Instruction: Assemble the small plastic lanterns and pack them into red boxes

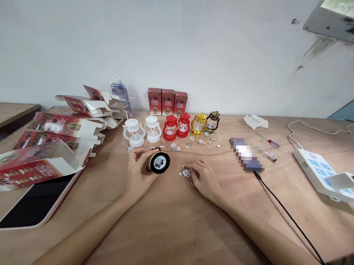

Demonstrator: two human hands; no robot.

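Observation:
In my left hand (140,172) is a small dark lantern (149,162), tipped so that its round base faces me. My fingers are closed around its body, and a pale round recess with dark contents shows in the base. My right hand (206,178) rests on the table, thumb and forefinger apart. Its forefinger tip reaches a small button cell (183,166). Close under those fingers lie a small white plastic part (186,172), thin metal pieces and another round cell (180,174). The underside of my right fingers is hidden.
Behind my hands stand white lanterns (134,133), red lanterns (170,128), a gold lantern (199,125) and a bronze one (213,121), with small parts before them. Opened boxes (62,125) and a phone (39,200) lie left; a power strip (322,174) and screwdriver (273,143) lie right.

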